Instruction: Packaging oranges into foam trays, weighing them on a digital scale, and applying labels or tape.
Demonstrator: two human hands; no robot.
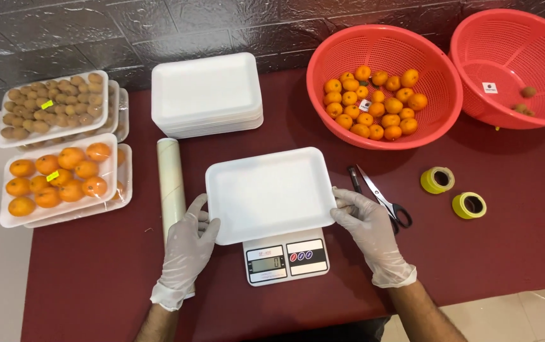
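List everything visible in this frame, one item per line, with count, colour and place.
Foam tray: one, white, empty, on the scale.
Kitchen scale: one, white, front centre.
Stack of foam trays: one, white, behind the scale.
Cling film roll: one, pale, left of the scale.
Packed orange trays: stacked, far left.
Packed brown fruit trays: stacked, back left.
Basket of oranges: one, red, back right.
Second basket: one, red, far right, few brown fruits.
Scissors: one, black-handled.
Tape rolls: two, yellow, right.
Table: maroon.
Left hand: gloved, on tray edge.
Right hand: gloved, on tray edge.
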